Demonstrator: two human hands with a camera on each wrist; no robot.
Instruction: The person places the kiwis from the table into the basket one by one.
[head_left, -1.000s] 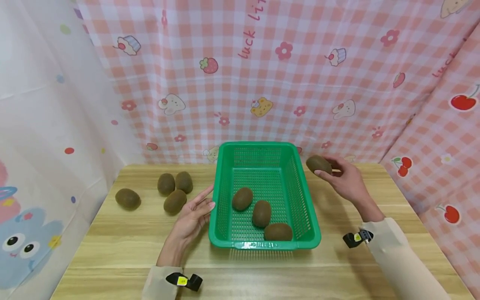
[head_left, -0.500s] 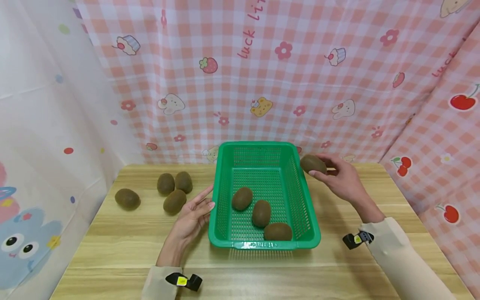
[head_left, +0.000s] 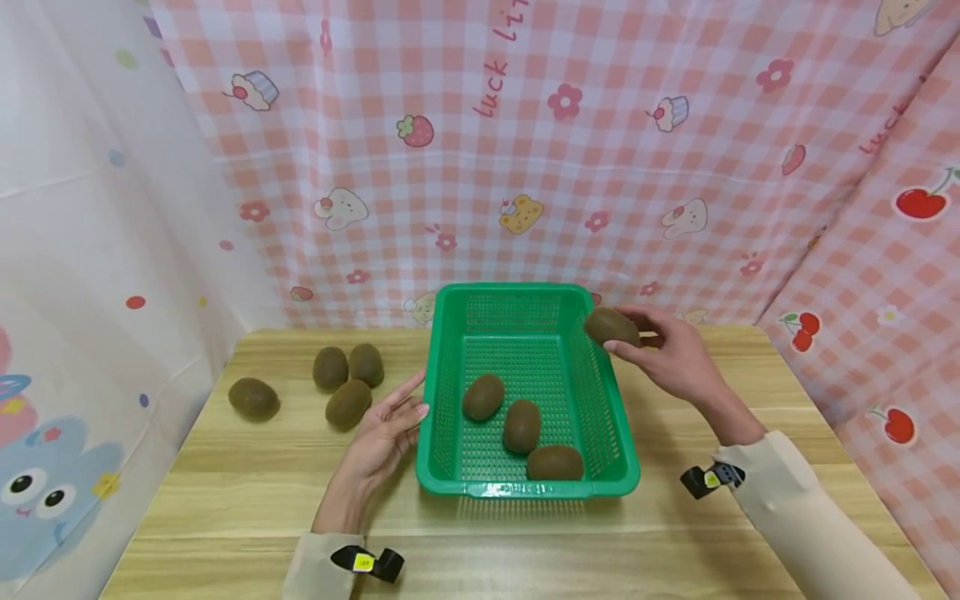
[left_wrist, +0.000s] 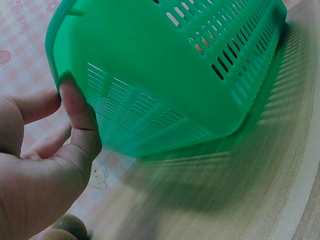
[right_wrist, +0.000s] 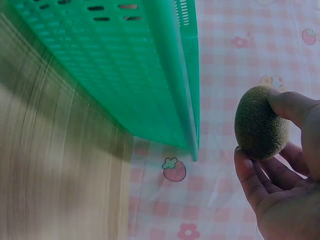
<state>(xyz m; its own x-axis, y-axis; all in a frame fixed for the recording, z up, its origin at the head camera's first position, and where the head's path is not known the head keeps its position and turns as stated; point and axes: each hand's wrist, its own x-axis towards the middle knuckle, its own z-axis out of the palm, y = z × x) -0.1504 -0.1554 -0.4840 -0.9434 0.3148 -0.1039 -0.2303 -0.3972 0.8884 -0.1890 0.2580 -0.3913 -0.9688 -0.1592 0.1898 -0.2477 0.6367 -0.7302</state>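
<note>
A brown kiwi (head_left: 611,327) is pinched between the thumb and fingers of my right hand (head_left: 678,352), held up over the right rim of the green plastic basket (head_left: 431,333). In the right wrist view the kiwi (right_wrist: 260,122) shows its fuzzy side, beside the basket wall (right_wrist: 125,85). My left hand (head_left: 381,437) grips the basket at its left rim; the left wrist view shows thumb and finger (left_wrist: 75,105) at the rim's edge. Inside the basket lie three kiwis: one at left (head_left: 483,397), one in the middle (head_left: 522,427), one at the front (head_left: 555,462).
Left of the basket, three kiwis (head_left: 348,404) huddle together on the wooden table (head_left: 247,500). A single kiwi (head_left: 253,399) lies farther left. A pink checked curtain (head_left: 465,183) hangs behind the table, with a white one (head_left: 90,250) at the left.
My right hand has moved left with its kiwi, from beside the basket to over its right rim. The left hand and the other kiwis have stayed where they were.
</note>
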